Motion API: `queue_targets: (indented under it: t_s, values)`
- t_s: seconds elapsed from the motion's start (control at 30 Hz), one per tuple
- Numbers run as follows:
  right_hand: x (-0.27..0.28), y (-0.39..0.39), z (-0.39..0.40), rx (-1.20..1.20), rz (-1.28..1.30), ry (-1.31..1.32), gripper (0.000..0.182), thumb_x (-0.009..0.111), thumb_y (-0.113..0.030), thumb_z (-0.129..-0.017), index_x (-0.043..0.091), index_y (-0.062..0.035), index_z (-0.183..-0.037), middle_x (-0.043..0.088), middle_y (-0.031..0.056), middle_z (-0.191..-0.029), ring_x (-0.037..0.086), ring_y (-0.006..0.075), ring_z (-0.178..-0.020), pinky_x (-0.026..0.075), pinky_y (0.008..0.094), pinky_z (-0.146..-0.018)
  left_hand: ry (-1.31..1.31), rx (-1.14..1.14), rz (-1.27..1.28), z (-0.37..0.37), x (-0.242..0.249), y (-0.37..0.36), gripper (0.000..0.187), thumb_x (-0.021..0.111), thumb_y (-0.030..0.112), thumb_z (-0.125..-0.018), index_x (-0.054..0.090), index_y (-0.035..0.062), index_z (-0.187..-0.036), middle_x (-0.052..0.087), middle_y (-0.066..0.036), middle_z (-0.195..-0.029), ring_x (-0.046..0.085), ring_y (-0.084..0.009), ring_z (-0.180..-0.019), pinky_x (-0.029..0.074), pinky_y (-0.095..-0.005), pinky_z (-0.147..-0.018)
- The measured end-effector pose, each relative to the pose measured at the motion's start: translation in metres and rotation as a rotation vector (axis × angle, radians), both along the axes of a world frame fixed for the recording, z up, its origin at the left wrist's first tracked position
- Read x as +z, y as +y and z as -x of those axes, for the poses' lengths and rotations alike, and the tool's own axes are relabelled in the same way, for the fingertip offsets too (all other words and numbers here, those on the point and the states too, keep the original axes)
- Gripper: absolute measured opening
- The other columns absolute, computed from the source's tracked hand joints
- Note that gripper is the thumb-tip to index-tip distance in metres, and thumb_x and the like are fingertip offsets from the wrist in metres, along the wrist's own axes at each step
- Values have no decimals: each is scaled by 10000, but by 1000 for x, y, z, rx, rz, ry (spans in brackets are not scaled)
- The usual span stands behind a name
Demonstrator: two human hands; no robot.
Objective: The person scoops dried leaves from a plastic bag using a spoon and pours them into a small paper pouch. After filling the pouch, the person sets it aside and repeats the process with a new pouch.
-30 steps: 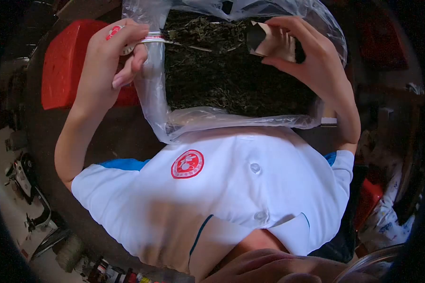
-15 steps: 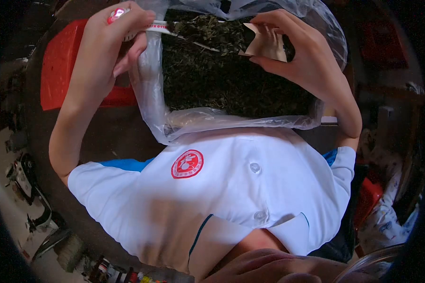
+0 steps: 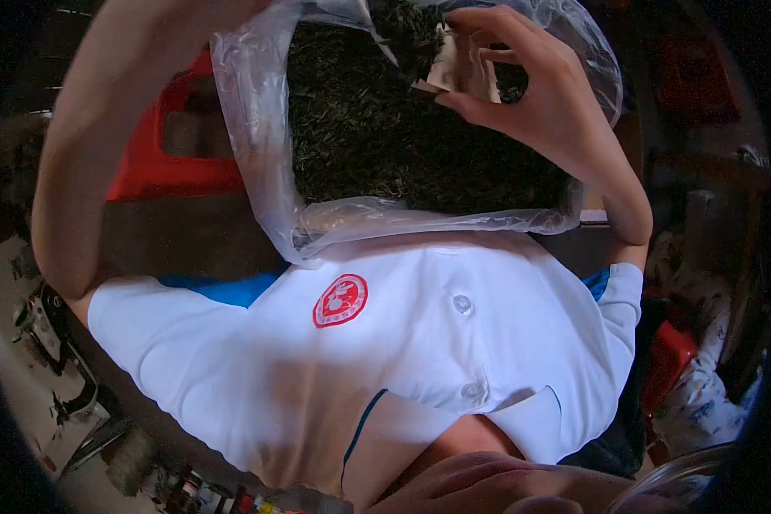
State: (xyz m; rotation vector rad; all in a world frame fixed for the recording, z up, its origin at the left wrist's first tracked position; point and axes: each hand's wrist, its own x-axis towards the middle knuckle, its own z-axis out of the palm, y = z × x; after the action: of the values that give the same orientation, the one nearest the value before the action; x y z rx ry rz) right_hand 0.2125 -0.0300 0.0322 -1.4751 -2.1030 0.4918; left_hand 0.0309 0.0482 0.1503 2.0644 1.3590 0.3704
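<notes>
A big clear plastic bag (image 3: 261, 163) lies open in front of me, full of dark dried leaves (image 3: 377, 146). My right hand (image 3: 531, 103) hovers over the leaves at the top and pinches a small tan paper pouch (image 3: 458, 70) between thumb and fingers. Of my left arm only the forearm (image 3: 103, 120) shows, rising along the left side. Its hand is past the top edge of the view. The small scoop it held a moment ago cannot be seen.
A red plastic crate (image 3: 167, 176) stands left of the bag, behind my forearm. My white shirt (image 3: 420, 343) fills the lower middle. Clutter lies on the floor at lower left (image 3: 68, 403). A clear bowl rim (image 3: 677, 480) shows at bottom right.
My left hand, with its red-and-white scoop, has risen out of the top of the view. My right hand has tilted the pouch and lifted it slightly over the leaves.
</notes>
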Motion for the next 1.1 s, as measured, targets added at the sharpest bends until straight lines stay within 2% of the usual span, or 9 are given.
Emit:
queue_targets:
  t_s: [0.1,0.27,0.6,0.73,0.83,0.93,1.03,1.1]
  values:
    - [10,-5,4,-12,-65,56,588,770,-155,-754,478,16,-1235,586,169,-1051,617,277,-983,501,355,-860,-83,-199,-146,12,3,0,169,546,117,-785,597,-19,-699,484,-17,-518,417,-88,-399,309,-250,-380]
    - [4,1,0,-42,-51,187,589,766,-130,-749,472,20,-1236,562,161,-1056,597,264,-985,492,346,-875,-26,-179,-113,-3,25,8,169,546,116,-784,599,-18,-697,483,-19,-518,422,-90,-401,315,-253,-382]
    - [0,2,-4,-77,-335,55,531,780,-125,-725,497,-3,-1157,487,157,-1074,547,279,-1013,476,350,-850,53,-162,-268,-24,30,0,168,544,113,-785,601,-17,-694,482,-20,-520,431,-96,-404,334,-263,-389]
    - [-1,6,-7,-48,-180,125,526,784,-129,-728,496,-2,-1150,498,165,-1063,554,281,-1008,474,354,-845,77,-152,-340,-26,27,-5,168,543,111,-785,602,-16,-692,482,-20,-521,434,-98,-405,342,-267,-392]
    - [-4,7,-6,-80,-129,198,511,778,-123,-738,493,3,-1144,512,162,-1050,575,273,-964,483,350,-825,99,-234,-529,-24,18,-10,163,543,108,-785,606,-15,-700,485,-20,-525,440,-102,-407,355,-273,-397]
    - [-3,11,-6,-41,-210,229,494,767,-98,-746,490,16,-1139,530,158,-1026,592,259,-909,492,341,-802,141,-218,-568,-29,22,-9,152,546,107,-789,603,-10,-711,493,-19,-530,444,-107,-404,369,-279,-400]
    - [16,0,9,-82,-201,118,487,760,-84,-751,486,28,-1137,537,154,-1011,597,240,-910,506,330,-788,175,-164,-546,-43,31,-19,145,549,113,-799,599,-2,-725,504,-18,-543,450,-110,-410,382,-281,-408]
    - [3,8,0,-64,-227,181,500,763,-92,-750,481,38,-1143,544,157,-1001,606,244,-916,514,330,-796,171,-162,-551,-43,31,-19,149,548,125,-811,598,4,-739,510,-18,-560,458,-107,-427,388,-276,-421]
